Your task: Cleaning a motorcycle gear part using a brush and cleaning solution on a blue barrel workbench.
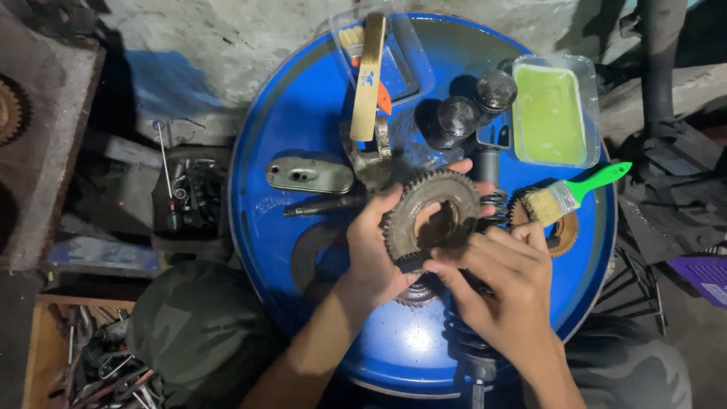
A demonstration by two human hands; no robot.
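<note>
both hands were on one toothed steel gear (430, 216), held just above the blue drum lid (303, 113) near its middle. the left hand (371, 250) had its fingers curled around the gear's left rim, thumb pressing the toothed edge — a closed grip on the gear. the right hand (507, 280) came in from the lower right, fingertips pinched at the gear's lower edge and dark hub opening; whether a cloth or brush sat under those fingers could not be told.

the gear looked solid metal, so likely heavy for its span, fully stiff, and not fragile. its face looked dark and oily, so probably slippery; the teeth gave purchase but could bite skin. the rim, cupped from opposite sides, or a finger hooked through the bore, seemed the safest hold.

around it lay a green-handled paintbrush (572, 195), a tray of green fluid (550, 113), two dark round caps (473, 106), a coil spring (494, 206) and a grey metal cover plate (309, 175).
</note>
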